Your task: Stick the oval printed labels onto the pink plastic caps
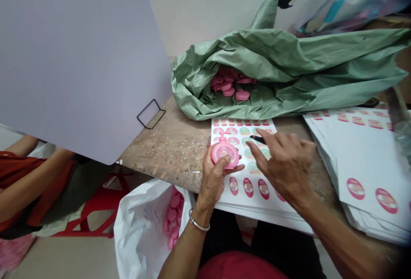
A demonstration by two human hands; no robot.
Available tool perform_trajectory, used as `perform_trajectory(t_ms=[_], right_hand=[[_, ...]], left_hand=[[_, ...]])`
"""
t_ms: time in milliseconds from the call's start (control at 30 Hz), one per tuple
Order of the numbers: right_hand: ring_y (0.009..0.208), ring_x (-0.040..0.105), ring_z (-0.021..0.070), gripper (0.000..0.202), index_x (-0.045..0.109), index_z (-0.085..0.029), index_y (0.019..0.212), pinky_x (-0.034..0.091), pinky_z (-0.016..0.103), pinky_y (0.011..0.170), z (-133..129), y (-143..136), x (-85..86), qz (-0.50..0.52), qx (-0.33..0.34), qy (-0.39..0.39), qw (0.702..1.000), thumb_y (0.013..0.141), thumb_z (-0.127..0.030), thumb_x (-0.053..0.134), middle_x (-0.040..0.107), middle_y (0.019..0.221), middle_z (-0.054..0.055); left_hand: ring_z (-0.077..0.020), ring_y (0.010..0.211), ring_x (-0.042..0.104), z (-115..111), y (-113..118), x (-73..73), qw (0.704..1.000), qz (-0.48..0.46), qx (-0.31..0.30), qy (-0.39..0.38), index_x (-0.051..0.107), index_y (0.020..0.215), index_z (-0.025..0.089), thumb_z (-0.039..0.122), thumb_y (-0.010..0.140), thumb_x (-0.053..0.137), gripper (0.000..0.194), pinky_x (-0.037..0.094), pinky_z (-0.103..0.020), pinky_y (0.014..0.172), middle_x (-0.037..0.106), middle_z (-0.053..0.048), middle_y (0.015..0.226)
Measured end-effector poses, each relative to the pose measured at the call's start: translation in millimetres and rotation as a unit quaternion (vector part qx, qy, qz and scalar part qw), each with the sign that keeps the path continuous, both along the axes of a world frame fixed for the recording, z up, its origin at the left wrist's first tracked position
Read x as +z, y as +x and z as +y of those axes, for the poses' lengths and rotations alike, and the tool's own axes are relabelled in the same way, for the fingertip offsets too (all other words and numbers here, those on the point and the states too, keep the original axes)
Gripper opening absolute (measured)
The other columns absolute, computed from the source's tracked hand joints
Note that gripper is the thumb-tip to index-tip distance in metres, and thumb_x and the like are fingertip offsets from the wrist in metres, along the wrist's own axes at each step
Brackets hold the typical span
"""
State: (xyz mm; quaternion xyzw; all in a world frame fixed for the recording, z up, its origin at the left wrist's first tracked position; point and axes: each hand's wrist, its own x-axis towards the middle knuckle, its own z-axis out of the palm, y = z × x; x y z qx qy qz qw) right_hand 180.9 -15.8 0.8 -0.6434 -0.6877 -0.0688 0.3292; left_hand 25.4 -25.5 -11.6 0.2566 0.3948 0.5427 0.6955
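My left hand [212,176] clasps one smooth, round bottle [225,150]; unclear whether my right hand [285,165] pinches one slim tool [257,139].

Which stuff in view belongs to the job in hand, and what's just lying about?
Likely in the job:
pink bottle, in left hand
small black object, at right hand
sticker sheet, beneath both
sheet stack
green bag and white bag, both holding pink pieces

Apparently incidental:
black wire frame
grey panel
clear plastic bag

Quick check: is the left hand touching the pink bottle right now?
Touching. The head view shows the left hand gripping the bottle, its thumb lying on the bottle's front.
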Motion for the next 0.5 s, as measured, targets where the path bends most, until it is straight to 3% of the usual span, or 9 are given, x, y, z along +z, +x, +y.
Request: perform_trajectory(t_ms=[67, 133, 200, 367, 500], right_hand=[[0.097, 0.06, 0.0299, 0.057, 0.059, -0.017, 0.126, 0.041, 0.046, 0.086, 4.9, 0.7, -0.3, 0.079, 0.035, -0.023, 0.996, 0.082, -0.053, 0.063, 0.067, 0.105, 0.014], [0.107, 0.058, 0.0297, 0.076, 0.049, -0.02, 0.135, 0.046, 0.044, 0.088, 10.8, -4.5, -4.9, 0.191, 0.107, -0.072, 0.973, 0.072, -0.057, 0.071, 0.06, 0.123, 0.014], [0.115, 0.056, 0.0291, 0.085, 0.045, -0.022, 0.136, 0.047, 0.043, 0.092, 17.0, -11.4, -12.7, 0.268, 0.134, -0.111, 0.948, 0.065, -0.058, 0.076, 0.056, 0.132, 0.013], [0.109, 0.06, 0.0272, 0.074, 0.053, -0.02, 0.125, 0.049, 0.043, 0.092, 40.8, 4.8, -35.6, 0.31, 0.057, -0.088, 0.945, 0.066, -0.06, 0.073, 0.062, 0.122, 0.012], [0.095, 0.066, 0.0232, 0.046, 0.062, -0.019, 0.114, 0.052, 0.036, 0.081, 83.9, 54.0, -44.6, 0.245, 0.021, -0.151, 0.957, 0.081, -0.052, 0.06, 0.07, 0.107, 0.009]], left_hand=[[-0.0247, 0.094, 0.065, -1.9, -1.4, 1.2, 1.0, -0.015, -0.022, 0.0, 0.052, 0.12, 0.015, 0.023, 0.073, 0.072, 0.052, 0.057, -0.042, 0.081, 0.062, -0.011, 0.106], [-0.0231, 0.095, 0.064, -4.5, -1.7, 2.1, 0.998, -0.023, -0.052, 0.009, 0.051, 0.124, 0.017, 0.02, 0.072, 0.073, 0.056, 0.055, -0.041, 0.084, 0.063, -0.008, 0.105], [-0.0222, 0.098, 0.063, -6.7, -0.9, 3.2, 0.997, -0.02, -0.078, 0.018, 0.052, 0.125, 0.02, 0.018, 0.07, 0.074, 0.059, 0.054, -0.039, 0.087, 0.063, -0.007, 0.107], [-0.0263, 0.096, 0.067, -10.6, -10.7, 9.7, 0.997, 0.024, -0.055, -0.049, 0.054, 0.123, 0.017, 0.027, 0.068, 0.078, 0.061, 0.057, -0.036, 0.077, 0.066, -0.012, 0.109], [-0.0269, 0.081, 0.069, -25.6, -59.2, 6.3, 0.975, 0.201, -0.006, -0.091, 0.061, 0.113, 0.016, 0.048, 0.067, 0.076, 0.058, 0.057, -0.035, 0.068, 0.072, -0.009, 0.091]])
